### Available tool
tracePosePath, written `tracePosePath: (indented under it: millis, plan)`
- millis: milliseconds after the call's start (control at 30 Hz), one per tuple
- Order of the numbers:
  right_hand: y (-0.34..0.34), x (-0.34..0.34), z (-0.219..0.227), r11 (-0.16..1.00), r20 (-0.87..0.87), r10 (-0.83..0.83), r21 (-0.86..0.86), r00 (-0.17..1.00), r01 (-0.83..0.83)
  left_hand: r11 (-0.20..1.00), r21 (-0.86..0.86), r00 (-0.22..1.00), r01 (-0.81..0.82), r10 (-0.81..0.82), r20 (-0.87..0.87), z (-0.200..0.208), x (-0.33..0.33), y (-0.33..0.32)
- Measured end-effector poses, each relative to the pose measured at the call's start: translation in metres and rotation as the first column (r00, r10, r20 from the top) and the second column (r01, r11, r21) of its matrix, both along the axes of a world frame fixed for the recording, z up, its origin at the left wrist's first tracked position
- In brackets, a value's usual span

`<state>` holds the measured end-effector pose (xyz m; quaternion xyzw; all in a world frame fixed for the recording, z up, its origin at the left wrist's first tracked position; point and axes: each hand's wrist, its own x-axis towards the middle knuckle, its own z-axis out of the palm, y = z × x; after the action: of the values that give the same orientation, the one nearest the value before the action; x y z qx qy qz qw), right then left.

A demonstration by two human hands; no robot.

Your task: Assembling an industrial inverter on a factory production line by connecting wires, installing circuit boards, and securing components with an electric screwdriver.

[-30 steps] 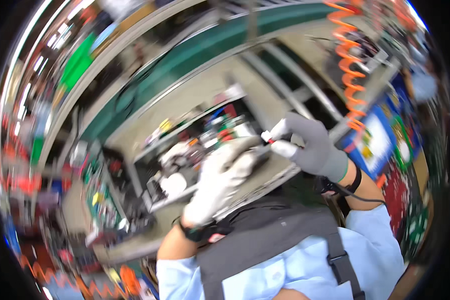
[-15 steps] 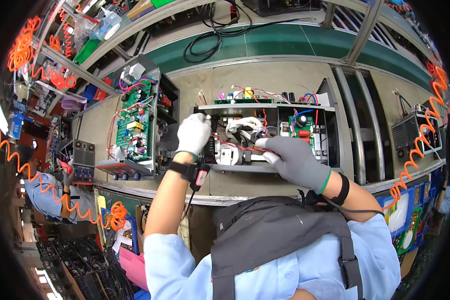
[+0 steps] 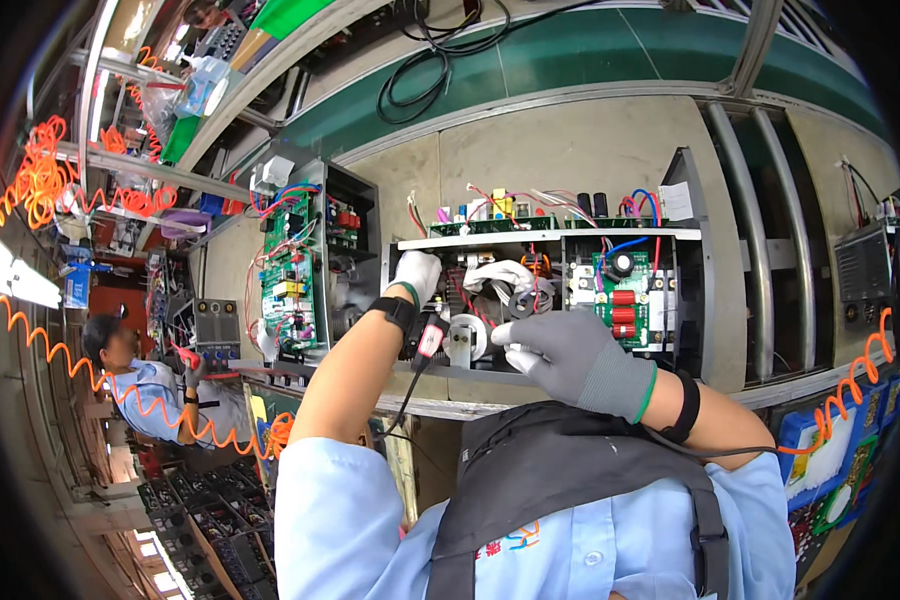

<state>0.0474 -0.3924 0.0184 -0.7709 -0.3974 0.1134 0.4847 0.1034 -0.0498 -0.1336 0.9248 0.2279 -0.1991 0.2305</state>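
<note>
An open metal chassis (image 3: 630,237) lies in front of me, with a green circuit board (image 3: 602,290) in its right half. My left hand (image 3: 417,273), in a white glove, reaches into its left end with the fingers curled down. What they grip is hidden. My right hand (image 3: 570,358), in a grey glove with pale fingertips, is over the front edge with thumb and fingers brought together. A thin red wire (image 3: 478,310) runs up to those fingertips, apparently pinched there. Beneath it sits a round white part with a metal bracket (image 3: 460,346). A white wire bundle (image 3: 500,272) arches behind.
A second unit with an upright green board (image 3: 288,285) stands to the left. Metal rollers (image 3: 748,240) cross the bench on the right, with another unit (image 3: 865,275) beyond. Coiled orange hoses (image 3: 55,180) hang at the sides. A co-worker (image 3: 145,385) is at far left.
My view has shifted, so the bench appears lower and farther right. Relative to the chassis, my right hand has moved left and toward me. My left hand remains at the chassis's left end.
</note>
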Motion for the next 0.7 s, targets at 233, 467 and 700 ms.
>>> tracePosePath:
  millis: [233,467,700]
  plan:
    - [0.019,-0.006,-0.014,0.995,-0.040,-0.023,-0.095,0.999,0.019,0.688,-0.678,0.958,-0.258,0.272,-0.089,0.064,-0.023,-0.034]
    - [0.031,-0.019,-0.019,0.990,-0.067,-0.138,-0.043,0.988,0.136,0.877,-0.103,0.883,0.470,-0.470,0.026,0.200,-0.009,-0.034]
    - [0.059,-0.034,-0.004,0.973,-0.071,-0.228,-0.057,0.971,0.224,0.543,-0.271,0.552,0.795,-0.832,-0.049,0.169,0.096,0.020]
